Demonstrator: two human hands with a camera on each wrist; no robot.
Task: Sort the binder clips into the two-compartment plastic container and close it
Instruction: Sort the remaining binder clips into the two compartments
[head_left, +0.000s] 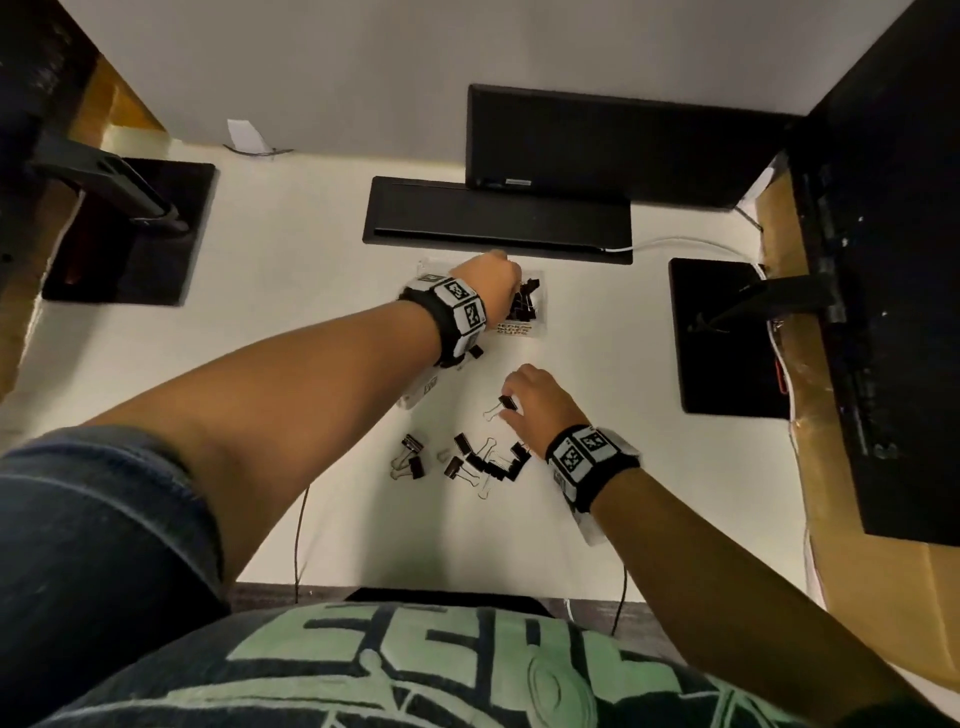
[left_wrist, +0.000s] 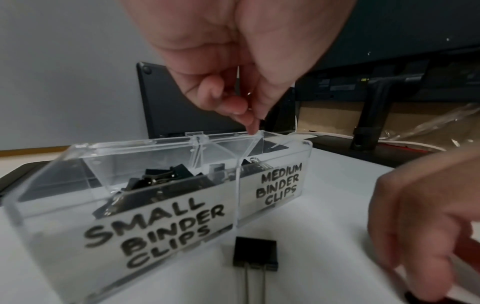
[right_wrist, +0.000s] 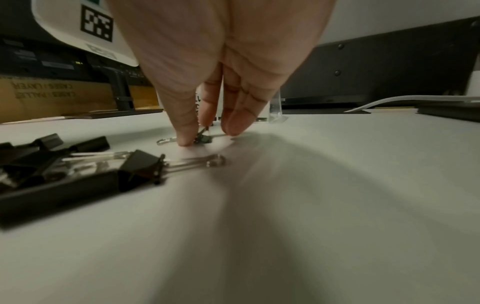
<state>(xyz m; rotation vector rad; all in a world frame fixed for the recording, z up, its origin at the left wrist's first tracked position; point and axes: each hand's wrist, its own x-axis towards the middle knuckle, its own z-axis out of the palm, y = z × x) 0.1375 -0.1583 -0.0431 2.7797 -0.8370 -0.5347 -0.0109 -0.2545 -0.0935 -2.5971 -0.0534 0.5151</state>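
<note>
You get dim, warm light; wide-angle bending at edges; the right hand (left_wrist: 426, 216) blurs, shadowing the tabletop (right_wrist: 337, 205).

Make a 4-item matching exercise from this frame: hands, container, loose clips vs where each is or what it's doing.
Column 1
1. left hand
2. right hand
3. clear container
4. pile of binder clips

Column 2
A. lies loose on the table, nearer the person than both hands
B. fingertips at the container's far rim
C. lid open, clips in both labelled compartments
D. fingertips down at a single clip on the table

Pairs: 1-B, 2-D, 3-C, 4-A
</note>
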